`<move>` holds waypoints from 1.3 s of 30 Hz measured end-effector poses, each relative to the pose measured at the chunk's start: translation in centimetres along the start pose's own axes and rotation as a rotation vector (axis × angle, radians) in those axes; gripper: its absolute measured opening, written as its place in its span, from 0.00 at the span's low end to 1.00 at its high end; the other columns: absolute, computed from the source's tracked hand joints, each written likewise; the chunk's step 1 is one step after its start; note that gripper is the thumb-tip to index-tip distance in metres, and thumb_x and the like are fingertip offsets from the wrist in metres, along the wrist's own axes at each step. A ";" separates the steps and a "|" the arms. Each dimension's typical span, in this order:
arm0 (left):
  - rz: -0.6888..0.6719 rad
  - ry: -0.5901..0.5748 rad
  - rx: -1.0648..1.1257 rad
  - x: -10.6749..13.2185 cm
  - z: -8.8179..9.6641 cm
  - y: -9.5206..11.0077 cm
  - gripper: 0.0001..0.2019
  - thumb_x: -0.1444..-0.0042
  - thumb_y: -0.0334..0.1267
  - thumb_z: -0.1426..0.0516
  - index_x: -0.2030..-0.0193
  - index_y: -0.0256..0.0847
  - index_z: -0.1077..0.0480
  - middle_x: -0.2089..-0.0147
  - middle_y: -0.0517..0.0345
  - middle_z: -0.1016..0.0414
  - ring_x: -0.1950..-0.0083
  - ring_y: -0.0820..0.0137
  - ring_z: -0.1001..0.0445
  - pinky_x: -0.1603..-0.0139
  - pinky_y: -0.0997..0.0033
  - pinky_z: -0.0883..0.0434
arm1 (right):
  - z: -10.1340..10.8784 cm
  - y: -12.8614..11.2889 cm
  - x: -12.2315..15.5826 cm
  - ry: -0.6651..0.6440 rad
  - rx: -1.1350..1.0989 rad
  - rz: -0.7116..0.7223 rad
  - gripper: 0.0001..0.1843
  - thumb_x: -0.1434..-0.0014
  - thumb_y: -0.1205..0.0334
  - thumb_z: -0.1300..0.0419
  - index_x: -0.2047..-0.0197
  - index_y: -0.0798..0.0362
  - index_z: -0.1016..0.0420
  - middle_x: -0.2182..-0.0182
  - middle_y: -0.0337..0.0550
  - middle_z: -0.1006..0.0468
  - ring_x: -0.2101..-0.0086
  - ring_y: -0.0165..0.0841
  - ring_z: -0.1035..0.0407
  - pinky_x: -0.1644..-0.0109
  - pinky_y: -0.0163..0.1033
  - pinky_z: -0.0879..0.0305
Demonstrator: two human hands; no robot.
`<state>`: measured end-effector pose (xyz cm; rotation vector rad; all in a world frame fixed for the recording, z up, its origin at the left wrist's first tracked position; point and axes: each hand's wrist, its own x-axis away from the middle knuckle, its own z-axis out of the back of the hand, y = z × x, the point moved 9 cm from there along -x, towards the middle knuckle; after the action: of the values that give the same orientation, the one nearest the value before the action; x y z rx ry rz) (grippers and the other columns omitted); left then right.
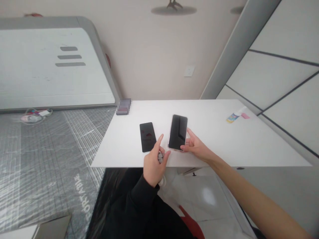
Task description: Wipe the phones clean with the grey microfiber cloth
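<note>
Two dark phones lie on a white table (224, 139). The larger phone (177, 132) has a black screen and a pale rim, and my right hand (196, 146) grips its near right edge with thumb and fingers. A smaller black phone (147, 136) lies flat to its left. My left hand (154, 163) hovers at the table's front edge, just right of the smaller phone's near corner, with the forefinger stretched out. The other fingers curl around something small and pale that I cannot make out.
A small yellow, blue and pink item (236, 116) lies at the table's far right. A blurred dark object (123, 107) sits at the far left corner. Grey patterned mats (47, 156) cover the floor to the left, below a large white panel (52, 66).
</note>
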<state>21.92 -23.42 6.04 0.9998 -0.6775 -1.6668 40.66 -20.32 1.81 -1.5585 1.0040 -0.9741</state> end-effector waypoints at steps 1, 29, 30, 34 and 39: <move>-0.003 0.052 -0.081 0.1 1.6 0.0 0.26 0.32 0.40 0.45 0.28 0.43 0.38 0.65 0.63 0.25 0.65 0.72 0.25 0.57 0.73 0.29 | 0.1 0.2 -0.2 -0.002 0.012 -0.014 0.62 0.48 0.51 0.24 0.23 0.45 0.59 0.61 0.41 0.14 0.65 0.38 0.19 0.63 0.38 0.27; 0.109 -0.318 -0.790 -2.3 3.9 -6.2 0.32 0.35 0.50 0.39 0.28 0.39 0.36 0.51 0.48 0.28 0.47 0.54 0.24 0.47 0.57 0.25 | -3.2 -1.0 -1.8 0.193 1.278 -0.126 0.26 0.32 0.60 0.45 0.33 0.59 0.33 0.46 0.59 0.26 0.58 0.48 0.23 0.58 0.47 0.31; 0.111 -0.305 -0.786 -2.1 3.9 -6.2 0.32 0.35 0.49 0.40 0.28 0.38 0.36 0.52 0.48 0.28 0.47 0.53 0.24 0.47 0.56 0.25 | -3.2 -1.0 -1.9 0.205 1.274 -0.121 0.26 0.32 0.61 0.45 0.34 0.60 0.33 0.47 0.60 0.25 0.57 0.50 0.23 0.58 0.47 0.30; 0.169 -0.181 -0.626 -1.3 4.7 -6.3 0.33 0.36 0.45 0.39 0.27 0.39 0.39 0.49 0.47 0.31 0.46 0.53 0.25 0.44 0.52 0.25 | -3.0 -1.6 -1.8 0.256 1.227 -0.071 0.24 0.32 0.61 0.43 0.34 0.56 0.31 0.46 0.58 0.24 0.56 0.49 0.23 0.57 0.49 0.28; 0.142 -0.106 0.049 0.2 4.8 -2.5 0.32 0.34 0.38 0.44 0.24 0.46 0.44 0.43 0.50 0.30 0.42 0.61 0.27 0.34 0.56 0.32 | -5.4 -4.5 1.1 0.130 0.892 0.172 0.26 0.33 0.62 0.42 0.33 0.47 0.34 0.44 0.48 0.24 0.59 0.35 0.24 0.54 0.42 0.24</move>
<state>16.59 -22.99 6.34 0.8813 -0.8438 -1.5929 36.55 -22.30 7.25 -0.6660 0.6236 -1.1853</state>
